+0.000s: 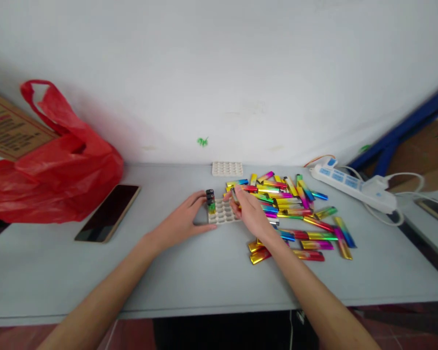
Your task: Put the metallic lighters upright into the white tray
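- The right hand [248,210] pinches one lighter [235,195] between thumb and fingers, over the right end of the near tray [223,215].
- The left hand [185,218], thumb and fingers spread, frames that tray's left end, fingertips at the standing lighters [210,196]: at least three, black-topped.
- Two trays, white, with rows of rounded hollows; the far tray [227,169] lies along the table's [190,282] back edge.
- Shiny, metallic-coloured loose lighters [295,212] sprawl toward the right edge, overlapping too much to count.

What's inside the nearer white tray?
Black-topped lighters stand at its left end, open cells beside them. The right hand hides part of the tray's right end; contents there can't be seen.
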Demonstrator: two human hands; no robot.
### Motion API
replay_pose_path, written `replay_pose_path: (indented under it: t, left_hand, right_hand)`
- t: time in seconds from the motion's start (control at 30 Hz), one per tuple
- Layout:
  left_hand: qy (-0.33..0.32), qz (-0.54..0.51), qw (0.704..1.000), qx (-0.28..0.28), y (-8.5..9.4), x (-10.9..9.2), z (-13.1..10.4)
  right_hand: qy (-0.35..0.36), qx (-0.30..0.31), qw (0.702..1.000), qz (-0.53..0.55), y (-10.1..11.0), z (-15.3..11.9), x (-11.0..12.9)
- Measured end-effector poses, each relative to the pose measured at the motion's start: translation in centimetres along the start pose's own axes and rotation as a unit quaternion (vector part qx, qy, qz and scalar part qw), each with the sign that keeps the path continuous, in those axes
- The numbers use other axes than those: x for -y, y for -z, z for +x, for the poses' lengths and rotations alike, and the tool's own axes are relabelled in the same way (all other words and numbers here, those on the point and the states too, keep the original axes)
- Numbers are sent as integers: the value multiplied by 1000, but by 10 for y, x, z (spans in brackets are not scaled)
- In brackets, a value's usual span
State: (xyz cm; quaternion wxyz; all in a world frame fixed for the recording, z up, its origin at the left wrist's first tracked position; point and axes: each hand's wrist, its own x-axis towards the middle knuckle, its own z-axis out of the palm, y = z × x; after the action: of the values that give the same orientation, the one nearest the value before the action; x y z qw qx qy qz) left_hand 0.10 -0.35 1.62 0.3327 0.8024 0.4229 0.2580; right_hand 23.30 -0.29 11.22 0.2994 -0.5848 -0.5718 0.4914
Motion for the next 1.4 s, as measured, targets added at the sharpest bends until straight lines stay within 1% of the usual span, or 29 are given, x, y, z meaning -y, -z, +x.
replay_pose_path:
  t: [0.07, 0.17, 0.27, 0.33, 0.4, 0.5, 0.63, 0.7, 0.8, 0.93, 1.03, 1.1, 1.17, 1.23, 1.3, 1.4]
  left_hand:
    - [-1, 0, 1000, -1, 0, 0, -1]
    - [-13, -6, 1000, -5, 0, -1, -1]
    - [-21, -12, 1000, -8, 0, 0, -1]
    - [-23, -13, 1000, -9, 0, 1, -1]
    - [-27, -15, 999, -12, -1, 1, -1]
    - [-35, -19, 999, -18, -1, 1, -2]
    - [-30, -22, 999, -22, -1, -1, -2]
    - [-27, -22, 999, -22, -1, -1, -3]
    - [-24, -22, 999, -20, -1, -2, -3]
    - [-28, -24, 999, -18, -1, -3, -2]
    - [-33, -30, 999, -21, 0, -4, -2]
    - [-36, -36, 998, -22, 0, -3, -1]
    - [-35, -41, 998, -23, 0, -1, -1]
    - [-32, -42, 998, -25, -1, 1, -1]
    - [-29, -38, 999, -25, -2, 2, -1]
    - [-23, -27, 999, -24, -3, 3, -1]
  right_hand:
    - [65, 7, 995, -70, 3, -3, 1]
    - [155, 16, 975, -159, 5, -6, 3]
    - [234, 5, 950, -206, 4, -5, 2]
    - [261, -5, 938, -227, 2, -4, 0]
    - [264, -11, 934, -240, 1, -4, -1]
    - [247, -9, 937, -246, -1, -5, -2]
    - [213, 32, 952, -217, -1, -5, -6]
    - [211, 41, 953, -214, -1, -5, -9]
    - [233, 53, 941, -241, -1, -7, -12]
    - [270, 71, 915, -290, -5, -10, -14]
    - [285, 64, 884, -365, -11, -11, -10]
    - [285, 51, 858, -424, -14, -12, -5]
    - [279, 37, 842, -461, -16, -13, -1]
    - [267, 25, 841, -470, -15, -14, 1]
    - [252, 23, 848, -465, -12, -15, 0]
    - [240, 27, 861, -447, 2, -12, -3]
